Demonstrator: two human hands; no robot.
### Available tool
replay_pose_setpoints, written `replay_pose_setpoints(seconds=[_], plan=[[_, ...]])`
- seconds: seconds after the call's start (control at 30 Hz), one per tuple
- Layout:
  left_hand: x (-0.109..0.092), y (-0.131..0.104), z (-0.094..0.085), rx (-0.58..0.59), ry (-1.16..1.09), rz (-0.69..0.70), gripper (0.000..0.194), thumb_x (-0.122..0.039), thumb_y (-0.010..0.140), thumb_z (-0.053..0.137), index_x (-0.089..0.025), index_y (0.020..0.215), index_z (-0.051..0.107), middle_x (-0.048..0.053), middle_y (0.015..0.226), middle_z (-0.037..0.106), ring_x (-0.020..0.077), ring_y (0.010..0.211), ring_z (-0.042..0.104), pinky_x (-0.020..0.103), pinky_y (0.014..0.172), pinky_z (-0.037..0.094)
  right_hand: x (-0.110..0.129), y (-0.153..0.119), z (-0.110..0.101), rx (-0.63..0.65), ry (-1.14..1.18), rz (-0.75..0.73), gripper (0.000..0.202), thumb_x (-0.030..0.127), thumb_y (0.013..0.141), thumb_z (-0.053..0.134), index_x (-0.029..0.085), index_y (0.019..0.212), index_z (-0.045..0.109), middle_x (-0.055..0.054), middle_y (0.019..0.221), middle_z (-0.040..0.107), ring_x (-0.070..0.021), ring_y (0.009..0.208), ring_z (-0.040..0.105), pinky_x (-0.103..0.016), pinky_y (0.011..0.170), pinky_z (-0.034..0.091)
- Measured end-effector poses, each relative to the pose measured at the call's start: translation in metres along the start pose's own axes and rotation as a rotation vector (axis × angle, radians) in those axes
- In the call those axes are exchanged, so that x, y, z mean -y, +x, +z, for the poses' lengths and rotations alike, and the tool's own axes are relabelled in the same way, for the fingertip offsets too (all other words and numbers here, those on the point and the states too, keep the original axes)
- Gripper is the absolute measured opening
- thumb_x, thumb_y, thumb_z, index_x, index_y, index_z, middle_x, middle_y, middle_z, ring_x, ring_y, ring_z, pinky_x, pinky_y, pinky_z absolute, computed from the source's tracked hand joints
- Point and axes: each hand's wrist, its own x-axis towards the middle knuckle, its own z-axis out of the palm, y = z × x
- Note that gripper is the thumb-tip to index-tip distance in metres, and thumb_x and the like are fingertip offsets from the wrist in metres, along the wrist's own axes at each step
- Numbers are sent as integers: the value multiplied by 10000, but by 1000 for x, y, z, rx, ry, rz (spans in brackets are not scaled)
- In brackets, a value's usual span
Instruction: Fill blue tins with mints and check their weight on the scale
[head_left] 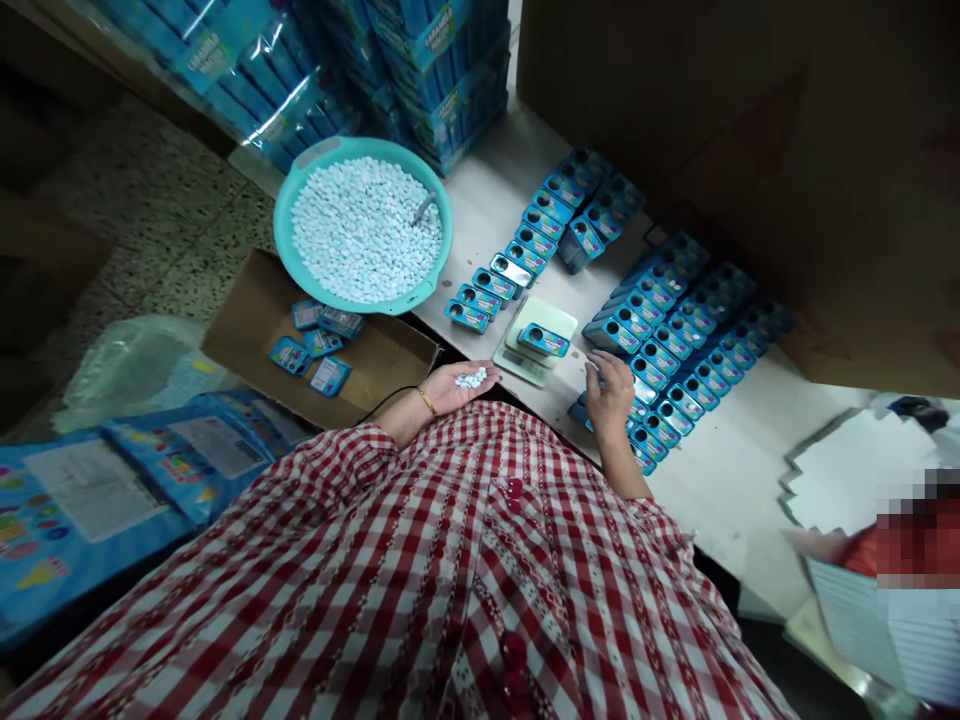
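Note:
My left hand (pixel 456 388) is palm up at the table's front edge, with a small heap of white candies (pixel 472 378) in its cupped palm. To its right, a blue tin (pixel 544 340) with a round opening in its top sits on a pale kitchen scale (pixel 525 368). My right hand (pixel 610 392) hovers just right of the scale, its fingers curled in toward the thumb. Whatever lies between those fingertips, if anything, is too small to make out. A turquoise bowl (pixel 289 235) full of white candies (pixel 360 230), with a scoop handle (pixel 424 208) sticking out, stands at the left.
Rows of blue tins (pixel 660 350) cover the right of the table (pixel 739 450); another line of tins (pixel 536 240) runs behind the scale. An open cardboard box (pixel 375 375) holds several small packs. Wrapped blue stacks (pixel 442 80) stand behind. Part of another person (pixel 862 550) shows at right.

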Motion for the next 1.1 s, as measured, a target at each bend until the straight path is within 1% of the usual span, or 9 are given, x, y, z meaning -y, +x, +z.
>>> replay_pose_setpoints(seconds=[0.13,0.3,0.4,0.57,0.63,0.73,0.83,0.97,1.1], plan=[[-3,-2,0,-12,2,24,302,-5,786,440,-29,1009,642,142,875,703,188,912,664,330,941,474,3,4,3,-54,33,22,275,329,908,420,203,944,662,-85,1005,675,-200,969,608,-390,865,466],[-3,-4,-4,9,-5,55,270,3,774,446,-30,944,654,147,902,702,189,939,657,317,945,471,5,11,4,-67,75,11,261,327,902,434,192,953,651,-90,995,671,-199,969,604,-388,881,463],[-2,-5,-4,8,0,55,287,8,770,441,-41,959,651,134,896,705,184,927,660,320,935,478,13,7,5,-58,81,-4,259,309,901,430,192,987,645,-96,992,658,-207,969,589,-393,876,457],[1,-4,1,18,21,22,332,22,754,446,-37,1019,638,144,908,700,187,915,662,336,941,472,38,-8,11,160,89,-121,265,276,905,422,223,1052,636,-93,1001,637,-209,949,566,-376,862,453],[2,-3,3,20,27,16,315,24,755,447,-35,996,641,148,905,698,185,899,664,327,927,479,41,-8,15,171,74,-115,288,283,907,417,212,1106,612,-104,1031,619,-218,975,549,-385,888,442],[2,-3,5,-3,15,17,282,26,756,453,-28,951,648,153,887,694,185,888,665,315,919,482,34,4,22,138,40,-39,387,333,891,441,187,1241,518,-137,1148,554,-256,1091,484,-439,942,411],[0,-2,6,-25,1,30,287,27,752,463,-19,966,647,156,878,691,190,903,661,321,937,471,27,19,24,203,25,-49,486,371,870,471,187,1318,434,-148,1246,489,-281,1156,432,-473,958,392],[-1,2,9,32,33,34,322,18,757,462,-30,1019,642,143,889,697,189,900,661,338,951,460,44,23,24,278,71,-172,419,344,889,458,195,1279,488,-134,1214,523,-261,1118,461,-437,950,403],[5,7,16,156,99,19,310,46,742,464,-39,959,668,135,887,701,185,893,658,358,969,440,72,11,28,492,135,-384,335,255,920,399,219,1202,576,-106,1124,584,-220,1008,517,-376,886,443]])
